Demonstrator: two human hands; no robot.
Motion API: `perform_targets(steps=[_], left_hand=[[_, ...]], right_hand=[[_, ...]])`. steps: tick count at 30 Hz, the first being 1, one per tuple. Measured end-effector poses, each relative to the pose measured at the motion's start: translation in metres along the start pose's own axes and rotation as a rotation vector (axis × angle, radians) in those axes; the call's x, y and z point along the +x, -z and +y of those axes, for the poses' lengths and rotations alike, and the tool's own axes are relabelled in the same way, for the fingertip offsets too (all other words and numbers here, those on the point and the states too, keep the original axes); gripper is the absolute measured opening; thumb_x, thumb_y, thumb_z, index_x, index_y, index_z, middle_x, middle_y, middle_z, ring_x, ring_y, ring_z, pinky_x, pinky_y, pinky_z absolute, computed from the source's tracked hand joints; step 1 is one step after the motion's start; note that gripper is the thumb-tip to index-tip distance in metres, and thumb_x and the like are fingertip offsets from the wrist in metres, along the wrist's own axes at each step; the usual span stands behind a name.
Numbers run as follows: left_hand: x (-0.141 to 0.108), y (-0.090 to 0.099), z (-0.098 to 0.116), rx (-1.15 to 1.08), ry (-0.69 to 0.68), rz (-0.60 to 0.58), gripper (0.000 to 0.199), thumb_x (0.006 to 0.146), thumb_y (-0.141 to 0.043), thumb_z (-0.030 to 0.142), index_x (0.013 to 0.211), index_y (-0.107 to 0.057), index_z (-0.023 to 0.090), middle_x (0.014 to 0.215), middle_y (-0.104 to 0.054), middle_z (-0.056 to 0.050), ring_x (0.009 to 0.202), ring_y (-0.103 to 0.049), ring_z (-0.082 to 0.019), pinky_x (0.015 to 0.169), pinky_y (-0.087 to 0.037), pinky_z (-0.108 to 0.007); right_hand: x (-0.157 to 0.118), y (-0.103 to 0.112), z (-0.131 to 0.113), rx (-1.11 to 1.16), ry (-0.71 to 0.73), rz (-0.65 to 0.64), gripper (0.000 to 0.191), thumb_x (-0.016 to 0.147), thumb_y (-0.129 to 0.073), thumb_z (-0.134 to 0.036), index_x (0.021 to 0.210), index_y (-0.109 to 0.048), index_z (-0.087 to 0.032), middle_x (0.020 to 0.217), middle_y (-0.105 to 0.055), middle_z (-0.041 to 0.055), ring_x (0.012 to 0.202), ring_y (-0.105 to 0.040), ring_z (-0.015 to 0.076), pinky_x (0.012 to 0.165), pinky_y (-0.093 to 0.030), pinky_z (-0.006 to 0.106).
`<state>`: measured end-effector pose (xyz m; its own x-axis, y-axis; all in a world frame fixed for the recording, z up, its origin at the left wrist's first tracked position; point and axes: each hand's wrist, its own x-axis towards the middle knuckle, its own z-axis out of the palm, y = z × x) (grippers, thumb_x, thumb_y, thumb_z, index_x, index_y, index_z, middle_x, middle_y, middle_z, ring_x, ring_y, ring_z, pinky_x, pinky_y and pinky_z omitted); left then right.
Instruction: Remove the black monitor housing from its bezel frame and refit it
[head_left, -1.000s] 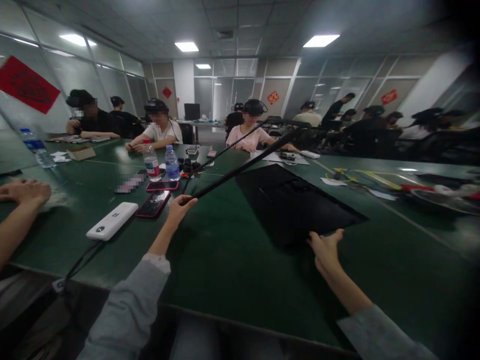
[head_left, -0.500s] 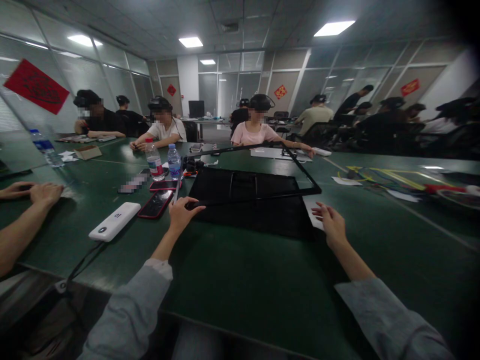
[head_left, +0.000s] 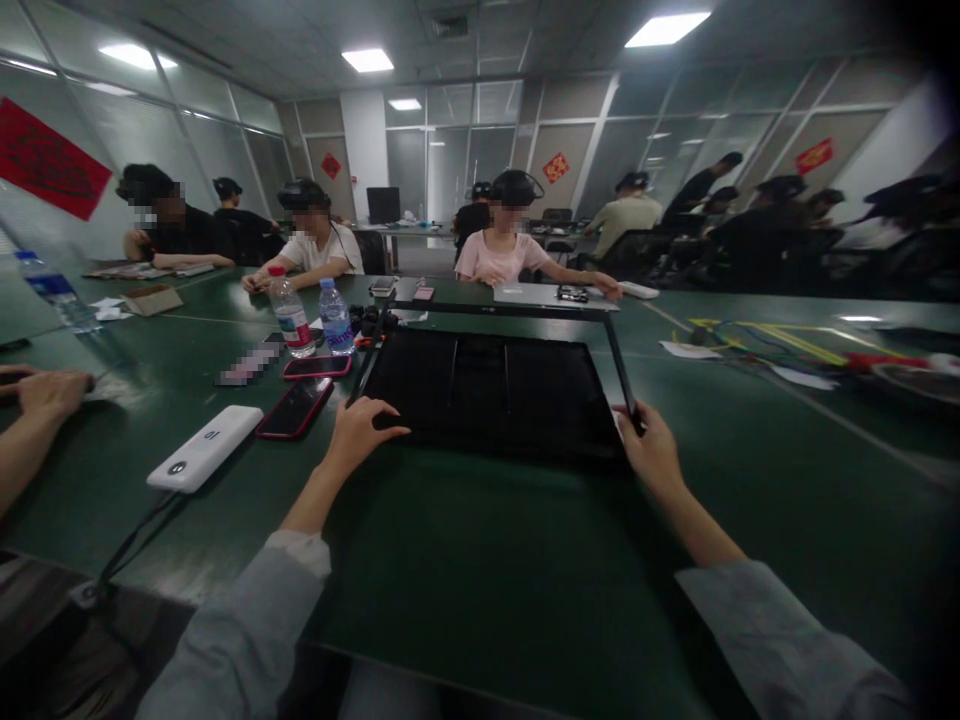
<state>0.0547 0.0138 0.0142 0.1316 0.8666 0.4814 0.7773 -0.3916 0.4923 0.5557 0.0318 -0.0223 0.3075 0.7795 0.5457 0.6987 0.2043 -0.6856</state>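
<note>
A thin black rectangular frame [head_left: 616,350] is held just over a flat black panel [head_left: 480,385] on the green table [head_left: 480,540]. My left hand [head_left: 365,425] grips the frame's near left corner, thumb stretched along the near side. At the near right corner, the fingers of my right hand [head_left: 651,440] are closed on the frame. The frame's far side stands beyond the panel's far edge. Its near side blends into the dark panel and is hard to make out. Something white shows beside my right fingertips.
Left of my left hand lie a red-edged phone [head_left: 296,408], a white power bank [head_left: 206,448] with a cable, and two bottles [head_left: 291,315]. Another person's hands [head_left: 49,392] rest at far left. Yellow cables [head_left: 787,343] lie at right; people sit across the table.
My right hand has moved in and closed on the frame's right corner. The frame, tilted before, has come down level over the panel. The view has shifted slightly right.
</note>
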Motion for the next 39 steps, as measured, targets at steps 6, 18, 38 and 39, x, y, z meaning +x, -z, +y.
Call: perform_targets(steps=[6, 18, 38, 39], left_hand=[[-0.001, -0.004, -0.012, -0.012, 0.012, -0.041, 0.033, 0.071, -0.082, 0.054, 0.090, -0.074, 0.028, 0.100, -0.075, -0.005, 0.106, -0.063, -0.030, 0.110, -0.031, -0.051], [0.000, -0.006, -0.024, -0.047, -0.046, -0.114, 0.033, 0.071, -0.082, 0.053, 0.089, -0.075, 0.027, 0.101, -0.072, -0.006, 0.103, -0.062, -0.027, 0.097, -0.044, -0.043], [0.011, -0.020, -0.059, -0.314, 0.378, 0.264, 0.049, 0.084, -0.070, 0.037, 0.128, -0.064, 0.016, 0.135, -0.063, -0.018, 0.123, -0.061, -0.030, 0.108, -0.045, -0.045], [0.012, -0.023, -0.064, -0.343, 0.402, 0.259, 0.049, 0.083, -0.071, 0.036, 0.127, -0.065, 0.015, 0.135, -0.063, -0.019, 0.124, -0.061, -0.030, 0.109, -0.044, -0.045]], right_hand=[[-0.009, -0.009, 0.003, -0.121, 0.055, 0.023, 0.036, 0.085, -0.049, -0.035, 0.113, -0.063, -0.018, 0.112, -0.066, 0.0153, 0.109, -0.059, 0.0303, 0.102, -0.045, 0.051], [-0.011, -0.017, 0.014, -0.166, 0.027, 0.006, 0.038, 0.084, -0.048, -0.035, 0.113, -0.064, -0.016, 0.109, -0.066, 0.0161, 0.107, -0.058, 0.0311, 0.102, -0.044, 0.051], [-0.014, -0.016, 0.018, -0.134, -0.121, -0.040, 0.046, 0.082, -0.053, -0.040, 0.120, -0.066, -0.016, 0.113, -0.069, 0.0159, 0.102, -0.065, 0.0307, 0.093, -0.051, 0.048], [-0.014, -0.016, 0.018, -0.137, -0.124, -0.044, 0.047, 0.083, -0.052, -0.041, 0.121, -0.066, -0.016, 0.114, -0.069, 0.0162, 0.102, -0.066, 0.0309, 0.093, -0.051, 0.048]])
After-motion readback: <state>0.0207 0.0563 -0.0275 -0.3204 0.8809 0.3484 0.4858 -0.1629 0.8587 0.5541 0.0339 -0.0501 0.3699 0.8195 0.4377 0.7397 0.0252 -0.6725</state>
